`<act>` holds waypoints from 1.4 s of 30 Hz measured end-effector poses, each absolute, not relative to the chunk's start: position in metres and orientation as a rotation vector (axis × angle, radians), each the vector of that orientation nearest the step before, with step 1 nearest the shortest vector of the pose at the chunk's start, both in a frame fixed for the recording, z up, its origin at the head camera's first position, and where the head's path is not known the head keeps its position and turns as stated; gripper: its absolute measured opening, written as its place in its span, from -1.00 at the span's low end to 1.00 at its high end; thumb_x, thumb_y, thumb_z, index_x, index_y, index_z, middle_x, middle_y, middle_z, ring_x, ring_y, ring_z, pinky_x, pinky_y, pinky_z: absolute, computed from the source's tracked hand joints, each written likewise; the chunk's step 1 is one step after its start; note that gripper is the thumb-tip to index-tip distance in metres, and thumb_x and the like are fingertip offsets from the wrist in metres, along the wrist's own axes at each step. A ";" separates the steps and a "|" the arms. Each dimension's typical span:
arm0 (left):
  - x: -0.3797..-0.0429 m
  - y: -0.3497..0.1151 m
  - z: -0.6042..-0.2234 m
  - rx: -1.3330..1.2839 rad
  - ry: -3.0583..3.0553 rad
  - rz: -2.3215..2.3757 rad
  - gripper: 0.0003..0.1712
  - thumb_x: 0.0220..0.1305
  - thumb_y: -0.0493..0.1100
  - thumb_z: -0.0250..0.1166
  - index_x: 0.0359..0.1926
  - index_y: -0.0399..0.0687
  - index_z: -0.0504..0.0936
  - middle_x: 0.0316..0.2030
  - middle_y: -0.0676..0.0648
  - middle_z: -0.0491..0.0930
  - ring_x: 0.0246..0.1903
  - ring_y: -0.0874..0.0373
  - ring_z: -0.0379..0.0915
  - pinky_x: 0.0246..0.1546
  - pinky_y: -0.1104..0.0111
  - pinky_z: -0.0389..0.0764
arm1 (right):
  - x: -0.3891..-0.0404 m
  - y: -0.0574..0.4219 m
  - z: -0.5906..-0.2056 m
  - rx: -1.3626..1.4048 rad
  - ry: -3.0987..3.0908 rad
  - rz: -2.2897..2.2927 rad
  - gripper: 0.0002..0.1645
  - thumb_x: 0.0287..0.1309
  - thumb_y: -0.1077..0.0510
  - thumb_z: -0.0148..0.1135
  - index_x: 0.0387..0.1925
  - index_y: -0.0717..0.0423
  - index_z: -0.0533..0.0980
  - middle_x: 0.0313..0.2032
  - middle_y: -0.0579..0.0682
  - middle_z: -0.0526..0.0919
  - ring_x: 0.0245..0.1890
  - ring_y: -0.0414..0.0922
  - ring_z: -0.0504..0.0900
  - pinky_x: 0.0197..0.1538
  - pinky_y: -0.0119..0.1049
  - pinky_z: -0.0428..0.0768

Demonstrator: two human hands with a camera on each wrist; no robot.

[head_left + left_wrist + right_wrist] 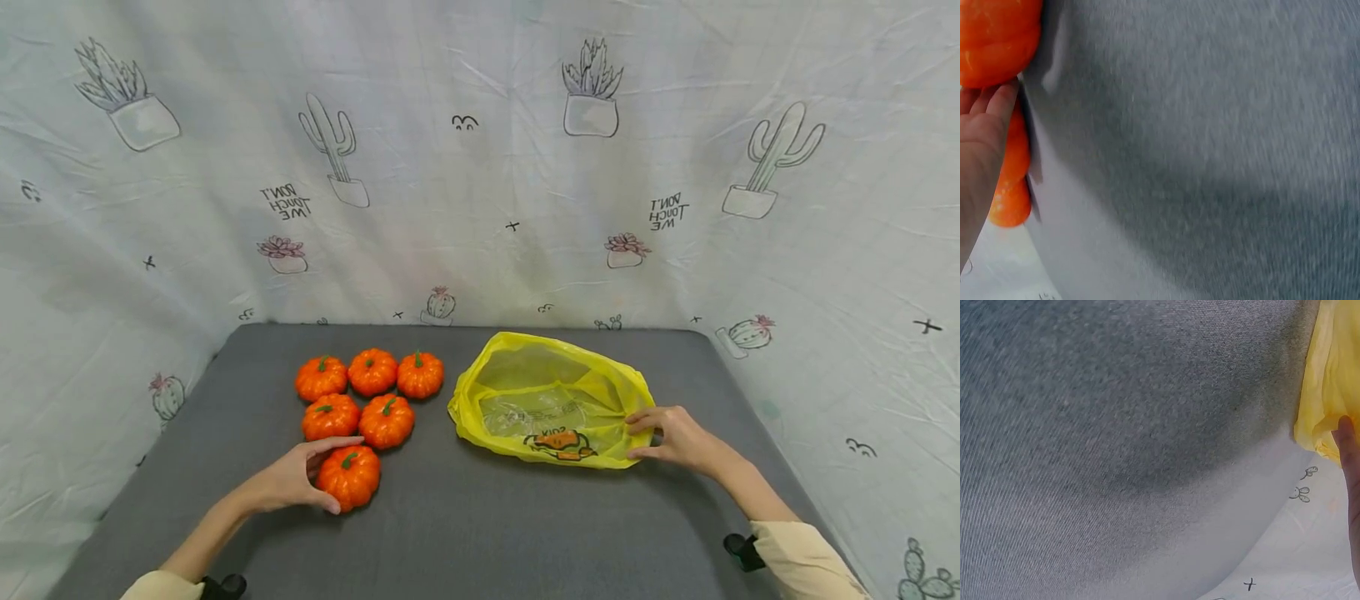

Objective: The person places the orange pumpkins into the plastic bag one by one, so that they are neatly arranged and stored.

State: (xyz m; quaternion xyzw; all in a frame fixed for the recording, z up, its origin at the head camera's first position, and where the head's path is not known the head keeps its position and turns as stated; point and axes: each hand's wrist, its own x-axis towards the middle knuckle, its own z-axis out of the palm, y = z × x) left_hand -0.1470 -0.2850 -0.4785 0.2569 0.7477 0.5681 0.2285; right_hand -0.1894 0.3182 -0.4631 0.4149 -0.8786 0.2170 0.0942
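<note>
My left hand (287, 478) curls its thumb and fingers around a small orange toy pumpkin (349, 480) with a green stem, the closest of the group. In the left wrist view the fingers lie against the side of that pumpkin (997, 40). A yellow plastic bag (468, 410) lies with its mouth spread wide, a printed orange picture on its front. At its right edge my right hand (678, 436) pinches the plastic between thumb and fingers. The right wrist view catches only part of the bag (1325, 375) and one finger on it.
Several more orange pumpkins (372, 372) sit in two rows just behind the left hand. Everything rests on a grey cloth-covered table (480, 525). A white curtain (480, 183) printed with cactus drawings hangs behind and along both sides.
</note>
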 end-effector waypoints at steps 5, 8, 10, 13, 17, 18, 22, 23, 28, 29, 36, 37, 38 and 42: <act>-0.148 -0.281 -0.478 0.728 2.116 1.553 -0.13 0.02 -0.36 0.46 0.35 -0.35 0.26 0.27 -0.39 0.29 0.14 0.37 0.35 0.03 0.47 0.46 | -0.192 0.317 -0.460 1.242 -2.591 0.645 -0.66 -0.20 0.07 0.56 -0.38 0.20 0.71 -0.24 0.15 0.70 -0.34 -0.02 0.69 -0.36 -0.24 0.64; -0.145 -0.279 -0.477 0.720 2.202 1.507 -0.10 -0.04 -0.30 0.51 0.33 -0.30 0.30 0.25 -0.31 0.35 0.13 0.38 0.35 0.03 0.49 0.44 | -0.194 0.316 -0.459 1.233 -2.597 0.638 -0.66 -0.22 0.07 0.57 -0.39 0.20 0.71 -0.24 0.13 0.70 -0.33 -0.01 0.68 -0.34 -0.17 0.64; -0.143 -0.277 -0.476 0.716 2.278 1.444 -0.07 -0.08 -0.24 0.55 0.33 -0.23 0.32 0.25 -0.25 0.38 0.13 0.38 0.34 0.05 0.50 0.40 | -0.194 0.316 -0.459 1.223 -2.608 0.629 -0.66 -0.22 0.06 0.58 -0.39 0.20 0.71 -0.24 0.12 0.70 -0.33 -0.02 0.68 -0.33 -0.16 0.64; -0.139 -0.274 -0.478 0.719 2.414 1.318 0.00 -0.17 -0.11 0.60 0.34 -0.10 0.34 0.24 -0.13 0.41 0.12 0.36 0.34 0.04 0.45 0.40 | -0.193 0.317 -0.459 1.205 -2.625 0.627 -0.66 -0.22 0.06 0.58 -0.39 0.19 0.71 -0.24 0.12 0.69 -0.33 -0.02 0.67 -0.33 -0.15 0.64; -0.136 -0.269 -0.481 0.736 2.523 1.221 0.03 -0.23 0.00 0.62 0.32 -0.02 0.37 0.21 -0.03 0.44 0.11 0.34 0.34 0.05 0.41 0.41 | -0.191 0.318 -0.461 1.198 -2.646 0.639 -0.72 -0.19 0.04 0.56 -0.46 0.13 0.70 -0.25 0.10 0.69 -0.35 -0.07 0.66 -0.34 -0.19 0.63; -0.135 -0.269 -0.481 0.750 2.532 1.216 0.01 -0.23 0.01 0.62 0.31 -0.03 0.38 0.20 -0.03 0.45 0.12 0.33 0.34 0.05 0.41 0.41 | -0.191 0.318 -0.461 1.197 -2.651 0.645 -0.74 -0.18 0.03 0.56 -0.48 0.10 0.69 -0.25 0.10 0.69 -0.36 -0.10 0.66 -0.35 -0.21 0.63; -0.134 -0.267 -0.479 0.759 2.559 1.216 0.00 -0.25 0.03 0.62 0.29 -0.03 0.41 0.18 -0.02 0.48 0.10 0.33 0.36 0.03 0.42 0.43 | -0.190 0.318 -0.464 1.195 -2.678 0.660 -0.81 -0.13 0.02 0.53 -0.54 -0.01 0.67 -0.24 0.09 0.68 -0.39 -0.19 0.64 -0.38 -0.29 0.62; -0.134 -0.267 -0.479 0.756 2.567 1.211 0.00 -0.25 0.04 0.62 0.28 -0.02 0.42 0.17 -0.02 0.48 0.09 0.33 0.37 0.01 0.42 0.45 | -0.189 0.318 -0.464 1.196 -2.687 0.668 -0.82 -0.12 0.02 0.52 -0.54 -0.02 0.66 -0.23 0.09 0.68 -0.40 -0.19 0.64 -0.39 -0.30 0.61; -0.136 -0.259 -0.473 0.776 2.654 1.178 -0.01 -0.33 0.10 0.63 0.25 0.10 0.47 0.12 0.01 0.52 0.01 0.29 0.42 -0.04 0.38 0.49 | -0.188 0.318 -0.464 1.202 -2.707 0.665 -0.83 -0.09 0.01 0.51 -0.55 -0.07 0.65 -0.23 0.09 0.68 -0.40 -0.19 0.64 -0.40 -0.31 0.61; -0.137 -0.256 -0.471 0.792 2.679 1.178 0.00 -0.36 0.10 0.64 0.24 0.10 0.48 0.11 0.01 0.53 0.00 0.27 0.43 -0.05 0.36 0.49 | -0.188 0.319 -0.464 1.204 -2.710 0.665 -0.83 -0.10 0.02 0.52 -0.55 -0.07 0.64 -0.23 0.10 0.67 -0.40 -0.18 0.64 -0.39 -0.30 0.61; -0.138 -0.234 -0.451 0.832 2.786 1.198 0.00 -0.46 0.03 0.68 0.19 0.04 0.54 0.04 -0.08 0.56 -0.11 0.21 0.47 -0.14 0.33 0.53 | -0.187 0.319 -0.464 1.210 -2.704 0.651 -0.79 -0.16 0.02 0.56 -0.55 -0.02 0.64 -0.23 0.07 0.66 -0.39 -0.19 0.63 -0.34 -0.24 0.62; -0.139 -0.230 -0.449 0.828 2.780 1.204 0.01 -0.46 0.02 0.68 0.20 0.01 0.54 0.03 -0.10 0.57 -0.13 0.21 0.48 -0.16 0.34 0.54 | -0.187 0.319 -0.464 1.206 -2.706 0.653 -0.79 -0.16 0.02 0.56 -0.55 -0.03 0.64 -0.23 0.06 0.66 -0.38 -0.19 0.63 -0.33 -0.24 0.62; -0.139 -0.226 -0.446 0.822 2.773 1.214 0.01 -0.46 0.01 0.68 0.20 0.00 0.54 0.01 -0.11 0.59 -0.15 0.22 0.49 -0.17 0.35 0.55 | -0.187 0.319 -0.465 1.203 -2.707 0.653 -0.79 -0.17 0.02 0.56 -0.55 -0.02 0.64 -0.23 0.06 0.66 -0.38 -0.19 0.63 -0.33 -0.24 0.62; -0.140 -0.212 -0.437 0.819 2.760 1.220 0.01 -0.45 0.01 0.68 0.20 -0.03 0.54 -0.05 -0.14 0.62 -0.21 0.22 0.52 -0.24 0.37 0.56 | -0.188 0.319 -0.464 1.184 -2.729 0.641 -0.78 -0.17 0.01 0.56 -0.56 -0.04 0.64 -0.23 0.05 0.67 -0.36 -0.17 0.63 -0.32 -0.24 0.62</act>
